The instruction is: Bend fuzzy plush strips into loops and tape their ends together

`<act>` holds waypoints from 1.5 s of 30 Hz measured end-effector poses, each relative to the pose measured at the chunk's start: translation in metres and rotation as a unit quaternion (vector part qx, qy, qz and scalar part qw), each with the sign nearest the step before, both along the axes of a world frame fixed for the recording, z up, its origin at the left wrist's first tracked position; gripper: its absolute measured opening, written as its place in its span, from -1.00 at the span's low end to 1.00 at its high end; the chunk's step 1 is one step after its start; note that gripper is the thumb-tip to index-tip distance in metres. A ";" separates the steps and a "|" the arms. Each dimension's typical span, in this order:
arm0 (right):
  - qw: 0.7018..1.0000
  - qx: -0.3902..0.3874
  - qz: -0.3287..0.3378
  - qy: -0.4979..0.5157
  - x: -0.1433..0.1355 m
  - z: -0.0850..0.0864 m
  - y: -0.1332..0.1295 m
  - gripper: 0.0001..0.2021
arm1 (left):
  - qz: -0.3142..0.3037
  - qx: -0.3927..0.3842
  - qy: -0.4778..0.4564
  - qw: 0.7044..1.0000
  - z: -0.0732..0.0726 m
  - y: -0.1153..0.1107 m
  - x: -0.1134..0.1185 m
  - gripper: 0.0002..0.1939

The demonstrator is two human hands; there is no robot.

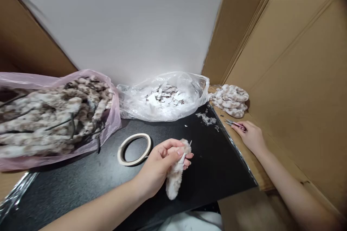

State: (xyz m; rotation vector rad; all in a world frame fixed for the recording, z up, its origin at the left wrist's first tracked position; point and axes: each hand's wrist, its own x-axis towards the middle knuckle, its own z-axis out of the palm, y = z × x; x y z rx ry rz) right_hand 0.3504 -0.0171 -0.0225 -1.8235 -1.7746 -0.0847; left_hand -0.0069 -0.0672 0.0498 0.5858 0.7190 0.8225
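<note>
Two-handed: pinching a furry piece (173,184) in a closed left hand (162,160) over the counter (217,166), near the tape (132,163); gripping a tool (232,123) in a closed right hand (252,137), near the furry bundle (231,101)

Black tabletop (92,173), tape roll (120,154), plastic bags (132,110)

Fluffy, fur-like cloth is shown by the gripped strip (174,184); a faintly glossy tabletop (211,166) is seen beneath the grip, a crinkled, shiny clear bag (132,105) of plastic beyond it, matt paper-like tape (135,136) beside it.
</note>
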 end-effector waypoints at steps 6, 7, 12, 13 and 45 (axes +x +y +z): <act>0.999 0.025 0.012 -0.038 0.012 -0.006 0.003 -0.55 | 0.022 0.007 -0.012 1.000 0.007 -0.005 -0.025 -0.75; 0.999 0.032 0.009 -0.042 0.011 -0.005 0.003 -0.56 | 0.030 0.010 -0.009 0.999 0.008 -0.006 -0.029 -0.76; 0.992 0.073 0.061 0.084 -0.047 0.028 -0.002 -0.67 | 0.054 0.040 0.011 0.998 0.023 -0.003 -0.049 -0.78; 0.984 0.051 0.101 0.139 -0.070 0.038 -0.006 -0.70 | 0.040 0.044 0.006 0.998 0.028 -0.001 -0.051 -0.79; 0.662 -0.466 0.297 0.507 -0.181 0.105 0.028 -0.69 | -0.052 -0.004 -0.011 0.999 -0.043 0.016 -0.035 -0.63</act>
